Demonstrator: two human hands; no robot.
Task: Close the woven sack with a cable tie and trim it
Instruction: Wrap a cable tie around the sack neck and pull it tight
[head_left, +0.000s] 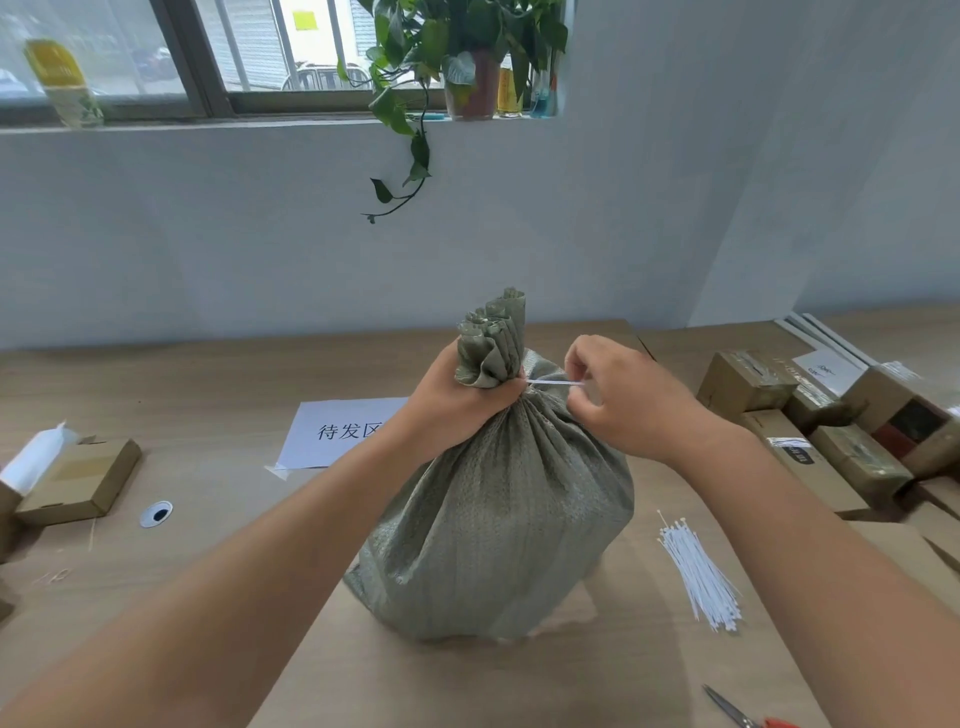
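Green woven sack (498, 519) neck gripped by left hand (457, 400); right hand (623, 405) pinching cable tie (553, 383); sheet (337, 431) reads 待发区

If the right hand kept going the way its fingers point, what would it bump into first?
Probably the gathered neck of the woven sack, which the left hand grips. The right hand points leftward along the cable tie toward it, though depth is hard to judge.
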